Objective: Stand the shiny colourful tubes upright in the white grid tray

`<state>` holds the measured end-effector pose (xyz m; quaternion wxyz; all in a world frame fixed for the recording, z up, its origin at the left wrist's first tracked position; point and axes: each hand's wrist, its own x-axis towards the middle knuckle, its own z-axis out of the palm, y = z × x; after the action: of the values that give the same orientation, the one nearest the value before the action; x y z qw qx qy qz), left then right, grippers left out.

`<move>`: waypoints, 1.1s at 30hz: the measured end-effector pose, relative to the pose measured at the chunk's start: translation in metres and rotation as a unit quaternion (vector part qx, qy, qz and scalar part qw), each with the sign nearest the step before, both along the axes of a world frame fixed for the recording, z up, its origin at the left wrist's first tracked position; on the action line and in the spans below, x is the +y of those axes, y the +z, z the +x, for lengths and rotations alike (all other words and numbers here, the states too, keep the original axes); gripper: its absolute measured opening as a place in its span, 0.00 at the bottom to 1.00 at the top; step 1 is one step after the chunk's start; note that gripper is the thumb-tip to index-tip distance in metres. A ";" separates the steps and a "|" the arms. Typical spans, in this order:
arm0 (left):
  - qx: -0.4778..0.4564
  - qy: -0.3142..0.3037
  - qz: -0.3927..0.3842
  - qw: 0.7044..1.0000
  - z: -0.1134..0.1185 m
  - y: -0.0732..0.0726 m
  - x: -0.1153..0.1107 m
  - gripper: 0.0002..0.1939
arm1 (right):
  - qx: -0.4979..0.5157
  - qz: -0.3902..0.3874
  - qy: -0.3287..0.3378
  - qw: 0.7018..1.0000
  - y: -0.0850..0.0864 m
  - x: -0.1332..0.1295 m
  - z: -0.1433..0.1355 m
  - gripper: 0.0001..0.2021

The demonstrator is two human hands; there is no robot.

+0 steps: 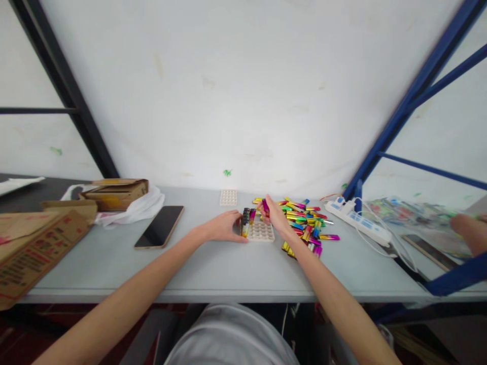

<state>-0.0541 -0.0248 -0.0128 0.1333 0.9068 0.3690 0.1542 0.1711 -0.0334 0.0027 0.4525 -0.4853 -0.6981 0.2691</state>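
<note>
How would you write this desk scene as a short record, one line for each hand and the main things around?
Left hand: at the left end of the pale holed tray, thumb and fingers spread
Right hand: pinching a shiny purple piece over the tray
Tray contents: dark-topped pieces along its left side; open holes farther right
Right of tray: heap of shiny coloured pieces, then a white power strip
Behind: second pale tray, near the wall
Left: dark-screened phone
Far right: another person's hand

There's room to pass along the worktop's [243, 274] front between the forearms [171, 263], though the shiny coloured pile [299, 219] and power strip [359, 223] obstruct the right side
</note>
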 end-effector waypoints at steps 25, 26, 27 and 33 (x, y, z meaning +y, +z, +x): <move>-0.007 0.010 -0.003 1.000 -0.001 -0.005 0.001 0.32 | -0.158 0.095 0.089 0.979 -0.011 0.004 0.012 0.18; -0.008 0.011 -0.005 1.000 -0.001 -0.005 0.001 0.33 | -0.167 0.098 0.092 0.977 -0.012 0.005 0.011 0.18; -0.010 0.010 -0.006 1.000 -0.001 -0.005 0.000 0.33 | -0.176 0.103 0.093 0.975 -0.012 0.006 0.011 0.18; -0.018 0.004 -0.007 1.000 -0.002 -0.003 0.000 0.32 | -0.175 0.085 0.118 0.974 -0.019 0.011 0.013 0.21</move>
<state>-0.0557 -0.0248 -0.0158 0.1454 0.9015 0.3713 0.1683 0.1841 -0.0222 -0.0160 0.3276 -0.3991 -0.8391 0.1712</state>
